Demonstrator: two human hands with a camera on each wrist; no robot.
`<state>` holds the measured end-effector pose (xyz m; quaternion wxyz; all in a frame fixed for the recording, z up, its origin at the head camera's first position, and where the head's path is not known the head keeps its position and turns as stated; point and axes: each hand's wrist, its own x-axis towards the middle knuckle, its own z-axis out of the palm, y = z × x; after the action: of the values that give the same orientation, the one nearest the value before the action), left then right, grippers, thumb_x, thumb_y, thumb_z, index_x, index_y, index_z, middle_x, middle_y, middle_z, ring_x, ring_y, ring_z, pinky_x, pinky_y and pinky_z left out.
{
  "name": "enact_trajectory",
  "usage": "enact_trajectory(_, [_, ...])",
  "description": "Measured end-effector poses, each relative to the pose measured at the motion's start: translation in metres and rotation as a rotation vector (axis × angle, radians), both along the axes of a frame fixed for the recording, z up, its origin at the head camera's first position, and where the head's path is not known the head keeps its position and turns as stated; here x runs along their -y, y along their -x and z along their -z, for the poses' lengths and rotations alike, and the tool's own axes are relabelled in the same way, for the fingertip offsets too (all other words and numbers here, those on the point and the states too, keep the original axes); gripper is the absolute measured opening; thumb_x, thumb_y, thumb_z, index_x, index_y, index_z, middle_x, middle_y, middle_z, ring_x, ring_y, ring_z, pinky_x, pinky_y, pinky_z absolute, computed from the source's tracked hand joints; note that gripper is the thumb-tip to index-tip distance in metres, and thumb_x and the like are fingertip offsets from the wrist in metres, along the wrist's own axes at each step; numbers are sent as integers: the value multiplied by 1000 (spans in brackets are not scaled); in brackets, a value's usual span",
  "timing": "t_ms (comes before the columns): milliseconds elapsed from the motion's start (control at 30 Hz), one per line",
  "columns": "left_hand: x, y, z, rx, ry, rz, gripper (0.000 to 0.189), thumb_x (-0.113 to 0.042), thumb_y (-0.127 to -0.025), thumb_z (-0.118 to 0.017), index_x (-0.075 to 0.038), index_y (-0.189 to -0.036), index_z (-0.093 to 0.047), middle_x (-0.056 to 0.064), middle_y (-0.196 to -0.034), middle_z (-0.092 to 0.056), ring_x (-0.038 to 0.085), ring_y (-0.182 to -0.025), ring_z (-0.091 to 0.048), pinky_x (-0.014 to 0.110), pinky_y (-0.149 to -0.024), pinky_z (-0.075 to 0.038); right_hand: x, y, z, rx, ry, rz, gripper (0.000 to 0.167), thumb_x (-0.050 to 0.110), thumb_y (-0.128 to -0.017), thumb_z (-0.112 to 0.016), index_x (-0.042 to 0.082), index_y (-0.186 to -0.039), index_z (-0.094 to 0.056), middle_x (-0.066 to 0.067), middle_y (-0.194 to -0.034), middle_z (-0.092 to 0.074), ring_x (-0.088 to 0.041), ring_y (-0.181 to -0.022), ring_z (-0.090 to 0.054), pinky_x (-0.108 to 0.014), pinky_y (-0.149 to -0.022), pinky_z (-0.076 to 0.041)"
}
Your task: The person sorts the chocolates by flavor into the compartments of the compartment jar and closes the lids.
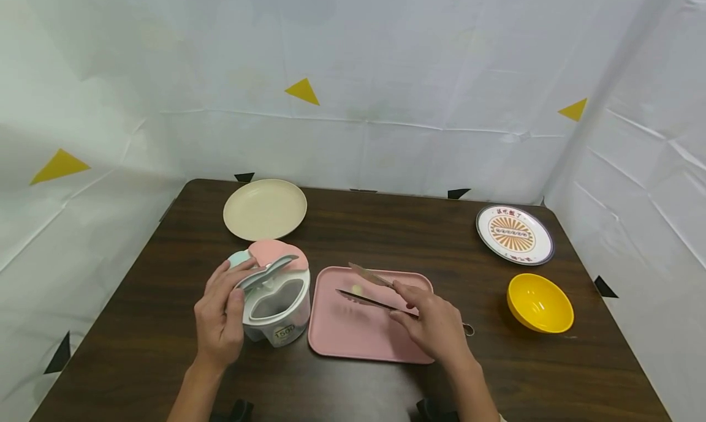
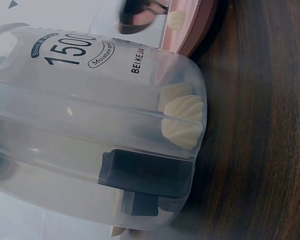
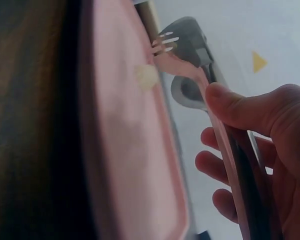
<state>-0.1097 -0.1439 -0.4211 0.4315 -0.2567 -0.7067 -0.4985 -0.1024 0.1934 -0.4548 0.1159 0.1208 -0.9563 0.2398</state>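
Observation:
My right hand (image 1: 432, 324) grips metal tongs (image 1: 377, 302) over the pink tray (image 1: 358, 342), their two arms spread apart. One tip of the tongs (image 3: 166, 59) is forked, as the right wrist view shows. Close by the tips, a small cream-coloured piece (image 1: 356, 289) lies on the tray. To the left, my left hand (image 1: 220, 308) holds the raised grey flap (image 1: 268, 271) of a clear storage box (image 1: 295, 333), thumb beneath it. That compartment's mouth shows uncovered. Through the box wall, the left wrist view reveals ridged cream pieces (image 2: 182, 122) at the bottom.
Behind the box sits a cream plate (image 1: 265, 211). A patterned white plate (image 1: 513, 235) lies at the back right, with a yellow bowl (image 1: 540, 304) in front of it. White sheeting (image 1: 386, 54) borders the dark wooden table (image 1: 386, 238) at the back and sides.

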Motion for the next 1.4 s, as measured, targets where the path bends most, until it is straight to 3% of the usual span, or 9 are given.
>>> enact_trajectory(167, [-2,-1,-3,3,-1,4,28,3,-90,-43,10,-99,-68,24,-96,-69,33,-107,-65,46,-108,-32,0,2,10,70,-15,29,54,31,-77,-83,26,-129,-67,5,-91,-72,-12,-69,-62,-36,-55,-43])
enact_trajectory(533, [-3,-1,-2,7,-6,9,28,4,-89,-43,10,-99,-68,24,-97,-69,32,-108,-65,48,-108,-32,-1,4,16,78,2,52,50,28,-77,-83,27,-125,-70,11,-81,-69,-8,-63,-57,-34,-54,-43])
enact_trajectory(667, [-2,-1,-2,7,-3,8,28,3,-89,-43,9,-99,-69,23,-96,-69,33,-107,-65,48,-108,-32,0,5,16,63,4,56,47,28,-77,-83,28,-123,-71,9,-88,-72,-10,-61,-55,-34,-52,-40])
enact_trajectory(867, [-1,1,-2,12,-1,6,29,1,-91,-43,8,-100,-69,22,-98,-70,35,-107,-65,47,-108,-32,1,6,16,17,-1,61,43,25,-77,-83,28,-119,-73,9,-107,-73,-22,-71,-67,-35,-51,-41])
enact_trajectory(1100, [-1,0,-2,8,-4,-1,29,2,-90,-43,9,-99,-69,24,-97,-69,35,-107,-65,49,-107,-32,1,6,17,-23,-4,54,41,24,-77,-83,27,-116,-75,9,-106,-73,-27,-75,-70,-36,-51,-43])
enact_trajectory(1267, [-1,0,-3,1,-7,-1,29,2,-90,-43,9,-99,-69,24,-96,-69,35,-106,-65,50,-107,-33,1,5,14,-64,5,47,41,23,-75,-84,27,-115,-75,8,-104,-74,-23,-69,-68,-35,-49,-41])
enact_trajectory(1400, [-1,0,-2,-3,-6,-4,28,2,-90,-43,10,-99,-69,23,-97,-69,35,-107,-65,51,-106,-33,2,3,4,-102,28,24,43,24,-75,-85,27,-116,-75,9,-103,-74,-10,-55,-53,-31,-46,-36])
